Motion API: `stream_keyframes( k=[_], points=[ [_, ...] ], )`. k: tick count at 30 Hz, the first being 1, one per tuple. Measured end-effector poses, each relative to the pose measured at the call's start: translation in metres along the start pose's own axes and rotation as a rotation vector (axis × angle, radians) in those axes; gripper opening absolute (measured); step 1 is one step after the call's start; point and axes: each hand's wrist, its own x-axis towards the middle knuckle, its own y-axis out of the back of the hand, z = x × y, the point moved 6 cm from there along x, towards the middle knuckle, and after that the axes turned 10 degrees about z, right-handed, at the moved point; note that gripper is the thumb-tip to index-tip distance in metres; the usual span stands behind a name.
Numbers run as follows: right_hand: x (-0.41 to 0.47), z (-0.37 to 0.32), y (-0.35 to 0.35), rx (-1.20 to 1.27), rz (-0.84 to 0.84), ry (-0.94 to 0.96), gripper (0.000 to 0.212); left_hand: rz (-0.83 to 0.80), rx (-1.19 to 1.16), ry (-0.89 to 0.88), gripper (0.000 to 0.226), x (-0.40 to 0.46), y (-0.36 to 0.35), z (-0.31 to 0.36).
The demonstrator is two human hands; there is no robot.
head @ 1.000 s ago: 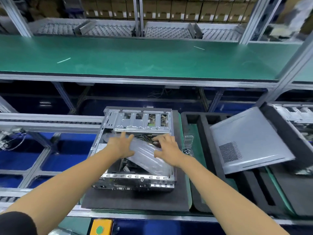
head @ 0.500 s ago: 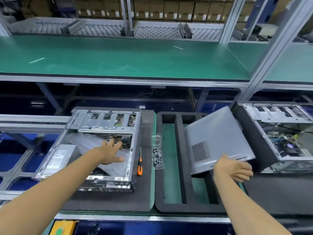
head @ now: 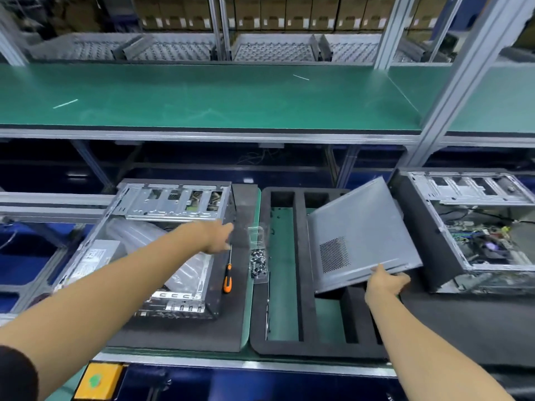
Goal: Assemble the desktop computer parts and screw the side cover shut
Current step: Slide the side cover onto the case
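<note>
Grey metal cover (head: 359, 235) is tilted up over the black foam tray (head: 301, 285), and the right hand (head: 385, 282) grips its near edge, thumb on top. Open case (head: 162, 241) lies on its side on a foam pad on the surface, a plastic bag (head: 139, 235) inside. Left hand (head: 217, 237) reaches over the case's right edge, fingers blurred, so can't tell its state. Screwdriver (head: 227, 280) and a screw pile (head: 258, 263) lie just right of the case.
</note>
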Motion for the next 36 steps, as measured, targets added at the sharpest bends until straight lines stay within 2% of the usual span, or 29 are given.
stream_keyframes(
  k=[2,4,6,11,13,15,18,19,22,25,27,30,33,36],
  points=[
    [0.000,-0.004,0.000,-0.036,-0.002,0.060,0.041,0.127,-0.145,-0.123,0.047,0.013,0.020,0.058],
    [-0.003,-0.009,0.000,-0.103,-0.031,0.157,0.034,0.211,-0.368,-0.181,0.055,0.024,0.034,0.116],
    [-0.009,-0.017,-0.001,-0.170,-0.063,0.276,0.027,0.204,-0.613,-0.171,0.071,0.040,0.041,0.165],
    [-0.038,-0.027,-0.013,-0.440,-0.179,0.546,0.041,0.021,-1.316,0.067,0.125,0.074,0.074,0.245],
    [-0.054,-0.024,-0.023,-0.495,-0.297,0.615,0.053,-0.039,-1.494,0.210,0.118,0.085,0.088,0.258],
    [-0.068,-0.021,-0.030,-0.512,-0.405,0.653,0.055,0.041,-1.424,0.295,0.094,0.097,0.098,0.256],
    [-0.075,-0.015,-0.035,-0.402,-0.505,0.637,0.021,0.257,-1.138,0.350,0.040,0.103,0.107,0.231],
    [-0.076,-0.014,-0.034,-0.322,-0.537,0.603,0.013,0.300,-1.070,0.352,0.030,0.101,0.108,0.223],
    [-0.080,-0.012,-0.031,-0.187,-0.564,0.474,0.017,0.383,-1.022,0.359,0.040,0.089,0.120,0.192],
    [-0.083,-0.011,-0.029,-0.240,-0.367,0.297,0.014,0.480,-1.077,0.383,0.037,0.072,0.148,0.153],
    [-0.098,-0.012,-0.030,-0.269,-0.289,0.149,0.030,0.546,-1.154,0.362,0.035,0.053,0.165,0.126],
    [-0.131,-0.021,-0.038,-0.083,-0.266,0.048,0.042,0.670,-1.325,0.297,0.028,0.016,0.171,0.075],
    [-0.172,-0.024,-0.050,0.049,-0.285,0.052,0.050,0.826,-1.439,0.234,0.019,-0.029,0.149,0.021],
    [-0.234,-0.016,-0.072,0.179,-0.452,-0.042,0.059,1.003,-1.513,0.293,0.010,-0.077,0.099,-0.028]
  ],
)
